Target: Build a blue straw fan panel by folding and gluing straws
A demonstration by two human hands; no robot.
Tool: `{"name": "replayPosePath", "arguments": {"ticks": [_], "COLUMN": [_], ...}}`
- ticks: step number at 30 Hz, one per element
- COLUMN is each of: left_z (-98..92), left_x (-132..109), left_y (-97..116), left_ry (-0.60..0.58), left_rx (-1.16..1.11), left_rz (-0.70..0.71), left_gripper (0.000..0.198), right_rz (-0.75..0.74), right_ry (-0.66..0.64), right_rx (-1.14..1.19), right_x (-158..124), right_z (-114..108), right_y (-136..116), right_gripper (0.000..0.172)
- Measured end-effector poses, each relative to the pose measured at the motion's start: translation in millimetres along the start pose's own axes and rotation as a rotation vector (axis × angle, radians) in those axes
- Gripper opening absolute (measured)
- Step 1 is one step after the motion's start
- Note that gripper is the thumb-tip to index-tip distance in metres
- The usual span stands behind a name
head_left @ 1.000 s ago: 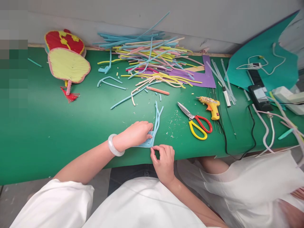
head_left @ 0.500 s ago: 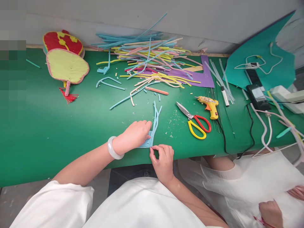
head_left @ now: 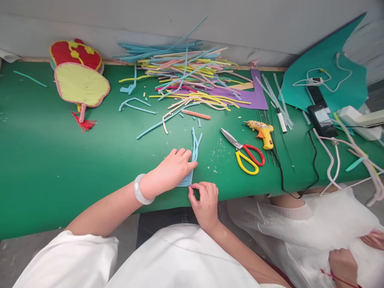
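Note:
A small light-blue panel of fuzzy pipe cleaners (head_left: 186,181), laid side by side, rests near the table's front edge. Several loose blue ends (head_left: 196,144) stick out from its far right side. My left hand (head_left: 171,170), with a pale bangle at the wrist, lies palm down over the panel and hides much of it. Its fingers are apart, and the thumb rests across the base of the loose ends. At the near right corner, the thumb and forefinger of my right hand (head_left: 205,200) pinch the panel's edge.
Scissors (head_left: 241,150) and a yellow glue gun (head_left: 262,132) lie to the right. A heap of coloured pipe cleaners (head_left: 186,68) is at the back, beside purple sheet (head_left: 258,98). Two fan-shaped pieces (head_left: 82,84) lie left. Another person (head_left: 315,228) sits at right.
My left hand's fingers have spread, and its thumb now reaches right over the blue strips. My right hand keeps its pinch at the corner. The whole view has shifted slightly.

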State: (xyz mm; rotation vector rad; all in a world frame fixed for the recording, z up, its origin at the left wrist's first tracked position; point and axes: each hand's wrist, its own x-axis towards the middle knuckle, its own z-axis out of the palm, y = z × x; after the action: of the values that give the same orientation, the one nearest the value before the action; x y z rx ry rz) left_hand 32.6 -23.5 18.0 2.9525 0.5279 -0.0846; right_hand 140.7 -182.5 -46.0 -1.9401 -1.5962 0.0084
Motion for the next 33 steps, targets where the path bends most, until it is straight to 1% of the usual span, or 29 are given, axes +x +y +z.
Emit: {"name": "replayPosePath", "arguments": {"ticks": [4, 14, 20, 25, 33], "left_z": [-0.1, 3.2, 4.8, 7.8, 5.1], "left_x": [0.1, 0.0, -0.5, -0.5, -1.3], "left_y": [0.3, -0.2, -0.4, -1.9, -0.2], "left_ry": [-0.007, 0.016, 0.018, 0.016, 0.004], "left_rx": [0.013, 0.026, 0.066, 0.033, 0.045], "left_rz": [-0.008, -0.034, -0.033, -0.039, -0.047], "left_gripper": [0.015, 0.008, 0.008, 0.005, 0.006], "right_rz": [0.004, 0.006, -0.001, -0.003, 0.017], "right_ry": [-0.003, 0.004, 0.001, 0.004, 0.0], "right_rx": [0.002, 0.0, -0.004, -0.005, 0.012], "right_x": [0.1, 0.6, 0.1, 0.7, -2.1], "right_z": [-0.3, 0.0, 0.2, 0.0, 0.0], "right_y": [-0.1, -0.1, 0.4, 0.9, -1.4], "right_gripper": [0.005, 0.006, 0.005, 0.006, 0.007]}}
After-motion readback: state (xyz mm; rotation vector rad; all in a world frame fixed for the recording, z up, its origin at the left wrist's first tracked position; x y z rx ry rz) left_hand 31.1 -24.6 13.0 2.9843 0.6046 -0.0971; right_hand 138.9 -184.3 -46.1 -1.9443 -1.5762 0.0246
